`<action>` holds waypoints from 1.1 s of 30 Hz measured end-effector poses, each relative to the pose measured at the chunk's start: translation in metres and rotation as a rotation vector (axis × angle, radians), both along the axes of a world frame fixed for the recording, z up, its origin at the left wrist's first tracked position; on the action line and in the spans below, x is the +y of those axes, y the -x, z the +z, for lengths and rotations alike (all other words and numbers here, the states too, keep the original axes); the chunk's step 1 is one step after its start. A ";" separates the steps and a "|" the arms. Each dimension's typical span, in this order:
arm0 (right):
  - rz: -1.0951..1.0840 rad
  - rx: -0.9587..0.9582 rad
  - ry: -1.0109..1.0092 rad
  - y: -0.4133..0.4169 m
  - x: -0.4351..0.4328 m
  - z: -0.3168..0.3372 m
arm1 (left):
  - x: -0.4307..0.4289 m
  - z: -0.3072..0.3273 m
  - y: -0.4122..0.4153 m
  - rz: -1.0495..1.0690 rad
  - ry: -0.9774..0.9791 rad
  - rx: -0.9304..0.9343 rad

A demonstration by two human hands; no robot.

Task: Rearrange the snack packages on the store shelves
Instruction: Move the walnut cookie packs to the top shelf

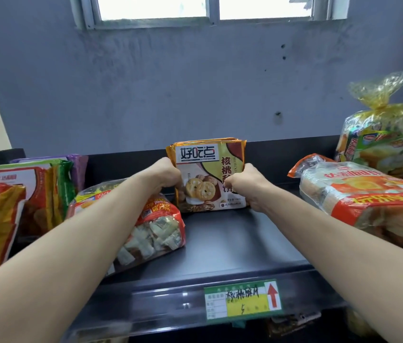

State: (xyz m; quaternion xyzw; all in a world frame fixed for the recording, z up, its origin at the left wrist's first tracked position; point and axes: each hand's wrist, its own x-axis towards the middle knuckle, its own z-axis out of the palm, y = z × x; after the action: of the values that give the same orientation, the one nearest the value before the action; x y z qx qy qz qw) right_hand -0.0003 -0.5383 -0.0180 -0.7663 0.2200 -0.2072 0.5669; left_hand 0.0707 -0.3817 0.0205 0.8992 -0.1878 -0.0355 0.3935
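The walnut cookie pack (210, 174) stands upright toward the back of the dark shelf (232, 243), more packs of the same kind stacked behind it; the left hand (164, 175) grips its left edge and the right hand (247, 185) its right edge, fingers curled around the wrapper; just left of the pack lies a clear bag of wrapped snacks (155, 229), under the left forearm; further left stand upright packets (34, 194) in red, green and purple; right of the pack lies a large orange-labelled bag (363, 196), with a yellow tied bag (376, 134) behind that; below the pack, on the shelf's front edge, sits a green price label (243, 302).
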 end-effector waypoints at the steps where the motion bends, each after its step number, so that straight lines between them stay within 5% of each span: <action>1: 0.007 -0.004 0.004 0.001 0.000 0.000 | 0.001 -0.001 0.001 0.008 0.001 -0.002; 10: 0.037 -0.006 0.013 0.025 -0.001 -0.005 | 0.001 -0.009 0.023 0.135 -0.141 -0.249; 18: 0.135 -0.125 0.179 0.097 0.013 0.000 | -0.002 -0.013 0.106 0.102 0.117 -0.393; 24: 0.193 -0.213 0.337 0.196 0.011 -0.004 | -0.018 -0.026 0.199 -0.129 0.245 -0.289; 33: 0.239 -0.020 0.327 0.313 -0.026 -0.061 | -0.048 -0.077 0.301 -0.302 0.089 -0.150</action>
State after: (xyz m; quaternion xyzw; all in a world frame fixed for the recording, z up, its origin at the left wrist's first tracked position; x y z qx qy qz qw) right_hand -0.3137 -0.5640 -0.0794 -0.8668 0.0854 -0.1791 0.4575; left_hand -0.2302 -0.4294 -0.0568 0.8426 -0.3511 -0.0186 0.4079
